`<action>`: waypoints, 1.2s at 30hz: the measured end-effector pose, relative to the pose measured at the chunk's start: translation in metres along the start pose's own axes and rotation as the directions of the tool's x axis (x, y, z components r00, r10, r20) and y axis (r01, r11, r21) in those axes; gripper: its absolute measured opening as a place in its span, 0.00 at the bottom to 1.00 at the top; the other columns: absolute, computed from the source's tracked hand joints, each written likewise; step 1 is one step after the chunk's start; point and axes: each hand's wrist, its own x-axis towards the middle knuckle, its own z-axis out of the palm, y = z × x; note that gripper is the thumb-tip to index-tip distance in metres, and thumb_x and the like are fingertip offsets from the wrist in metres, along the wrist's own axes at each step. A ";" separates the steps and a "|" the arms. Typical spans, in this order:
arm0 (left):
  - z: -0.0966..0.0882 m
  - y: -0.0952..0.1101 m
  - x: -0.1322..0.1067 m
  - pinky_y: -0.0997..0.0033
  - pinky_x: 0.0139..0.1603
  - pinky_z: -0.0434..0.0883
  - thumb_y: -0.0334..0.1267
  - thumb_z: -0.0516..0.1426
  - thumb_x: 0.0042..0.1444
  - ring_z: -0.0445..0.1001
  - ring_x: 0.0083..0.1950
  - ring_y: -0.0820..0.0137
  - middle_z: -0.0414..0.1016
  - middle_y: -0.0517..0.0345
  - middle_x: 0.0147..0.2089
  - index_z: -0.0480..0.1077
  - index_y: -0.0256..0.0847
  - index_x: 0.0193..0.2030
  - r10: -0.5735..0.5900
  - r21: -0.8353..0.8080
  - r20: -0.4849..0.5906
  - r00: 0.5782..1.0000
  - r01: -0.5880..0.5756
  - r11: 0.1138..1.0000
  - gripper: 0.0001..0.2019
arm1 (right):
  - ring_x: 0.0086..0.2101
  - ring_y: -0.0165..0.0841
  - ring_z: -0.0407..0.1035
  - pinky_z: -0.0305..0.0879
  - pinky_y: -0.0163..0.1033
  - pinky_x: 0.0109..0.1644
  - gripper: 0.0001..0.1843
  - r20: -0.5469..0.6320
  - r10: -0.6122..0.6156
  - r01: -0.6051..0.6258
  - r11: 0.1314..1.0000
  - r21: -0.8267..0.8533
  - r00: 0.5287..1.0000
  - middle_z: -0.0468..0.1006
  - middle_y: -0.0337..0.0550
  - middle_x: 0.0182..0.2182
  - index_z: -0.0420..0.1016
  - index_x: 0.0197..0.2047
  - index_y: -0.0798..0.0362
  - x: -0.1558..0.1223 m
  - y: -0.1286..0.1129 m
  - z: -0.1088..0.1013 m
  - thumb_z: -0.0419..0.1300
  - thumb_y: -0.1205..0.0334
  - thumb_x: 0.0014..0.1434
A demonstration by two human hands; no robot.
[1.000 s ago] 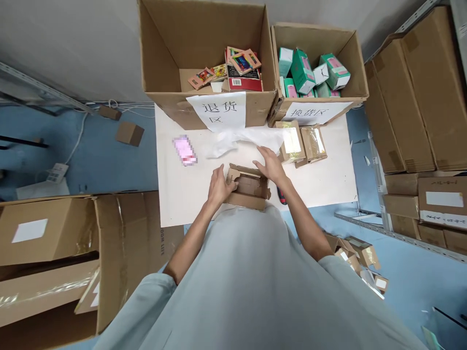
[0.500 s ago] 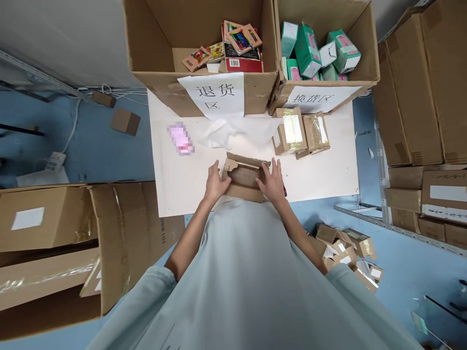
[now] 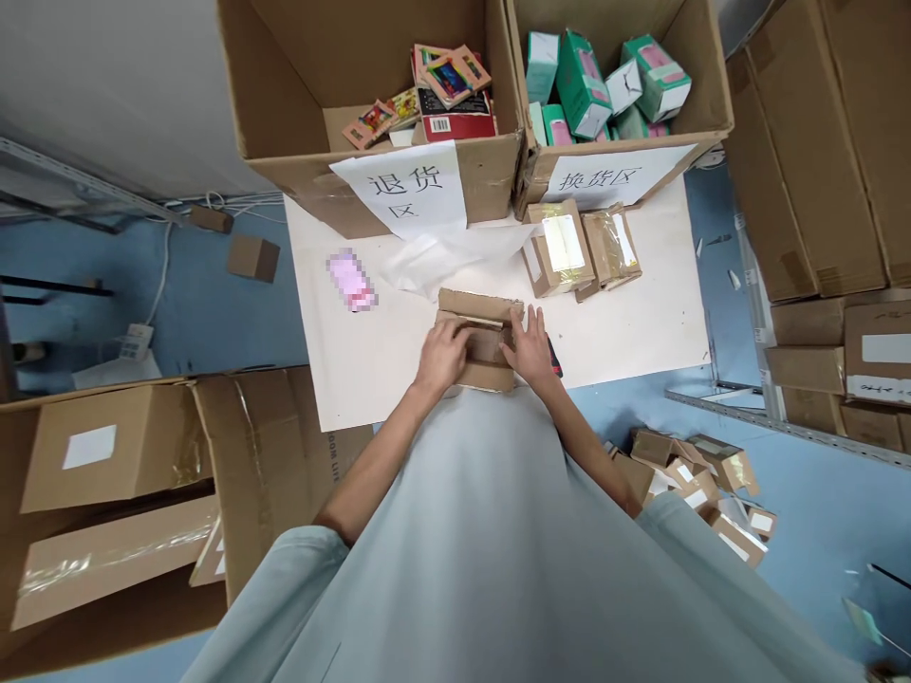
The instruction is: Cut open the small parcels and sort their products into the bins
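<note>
A small brown cardboard box (image 3: 482, 323) lies near the front edge of the white table (image 3: 626, 332), its flaps folded down. My left hand (image 3: 444, 353) presses on the box's top left with the fingers curled over a flap. My right hand (image 3: 530, 346) rests flat against the box's right side, fingers stretched out. A dark red-and-black tool (image 3: 555, 359) lies on the table just right of my right hand, partly hidden by it.
Crumpled white plastic (image 3: 441, 261) lies behind the box. Two taped parcels (image 3: 576, 249) sit at the right. At the back stand a large carton with books (image 3: 384, 95) and a carton with green boxes (image 3: 612, 85). Cartons stand left and right; small parcels (image 3: 704, 484) lie on the floor.
My left hand moved from the box's left side onto its top, pressing the flaps down. The box now looks closed. My right hand stayed at the right side.
</note>
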 end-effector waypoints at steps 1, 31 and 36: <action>0.004 0.009 0.006 0.41 0.76 0.71 0.25 0.53 0.69 0.75 0.73 0.46 0.79 0.37 0.71 0.80 0.39 0.66 0.043 0.029 0.060 0.997 -0.045 0.999 0.24 | 0.85 0.64 0.32 0.46 0.72 0.85 0.44 0.001 -0.001 0.001 1.000 0.005 1.000 0.43 0.68 0.87 0.54 0.88 0.60 0.001 0.000 0.000 0.62 0.57 0.75; -0.039 0.011 0.031 0.54 0.57 0.82 0.48 0.65 0.67 0.84 0.50 0.56 0.84 0.48 0.48 0.85 0.43 0.43 -0.321 -0.493 -0.115 0.940 0.227 0.840 0.12 | 0.75 0.53 0.67 0.63 0.66 0.82 0.33 -0.198 -0.040 0.105 0.938 0.331 0.979 0.75 0.63 0.75 0.71 0.80 0.57 -0.008 0.005 -0.026 0.55 0.55 0.77; -0.080 0.014 0.025 0.54 0.48 0.86 0.67 0.79 0.40 0.86 0.40 0.57 0.87 0.51 0.39 0.85 0.39 0.41 -0.510 -0.884 0.042 0.859 0.270 0.381 0.34 | 0.61 0.49 0.82 0.82 0.58 0.67 0.27 -0.296 -0.042 0.211 0.796 0.567 0.954 0.86 0.58 0.63 0.79 0.69 0.50 -0.019 -0.022 -0.058 0.61 0.45 0.75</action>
